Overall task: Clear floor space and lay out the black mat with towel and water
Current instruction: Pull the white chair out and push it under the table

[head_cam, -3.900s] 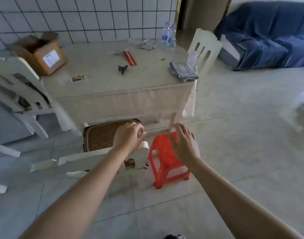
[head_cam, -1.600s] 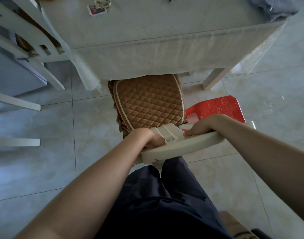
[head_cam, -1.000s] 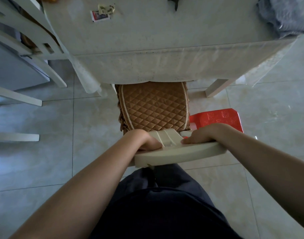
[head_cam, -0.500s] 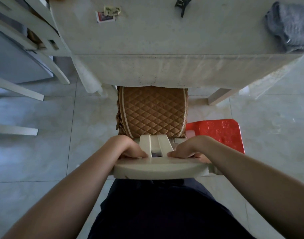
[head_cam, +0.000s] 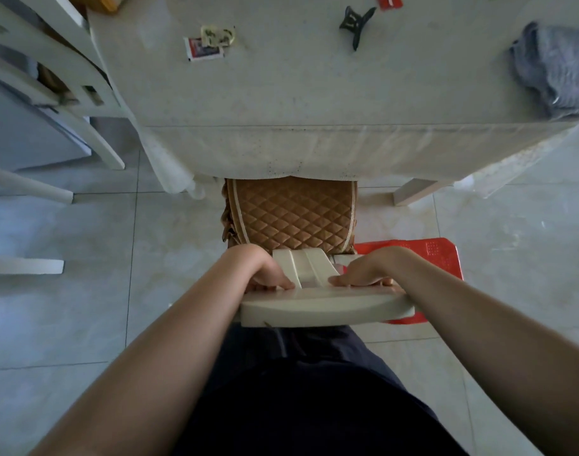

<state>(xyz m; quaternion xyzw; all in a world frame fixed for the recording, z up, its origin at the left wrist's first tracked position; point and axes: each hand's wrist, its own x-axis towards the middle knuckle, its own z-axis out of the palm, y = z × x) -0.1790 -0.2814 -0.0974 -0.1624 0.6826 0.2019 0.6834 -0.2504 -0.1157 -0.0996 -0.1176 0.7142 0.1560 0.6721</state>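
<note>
I look straight down at a cream chair whose top rail (head_cam: pixel 324 307) lies right in front of my body. My left hand (head_cam: pixel 265 274) grips the rail on its left side and my right hand (head_cam: pixel 363 274) grips it on the right, fingers curled over the far edge. The chair's brown quilted seat cushion (head_cam: pixel 291 215) sits partly under the table (head_cam: pixel 314 93). A grey towel (head_cam: pixel 557 74) lies at the table's right edge. No black mat or water bottle is in view.
A red plastic stool (head_cam: pixel 426 255) stands just right of the chair, touching or nearly touching it. Another white chair (head_cam: pixel 48 77) stands at the table's left end. A black hair clip (head_cam: pixel 355 23) and small packets (head_cam: pixel 209 44) lie on the table. Pale tiled floor spreads left and right.
The chair has slid further under the table and squared up to it; less cushion shows. Both hands stayed on the top rail, moving closer to its middle.
</note>
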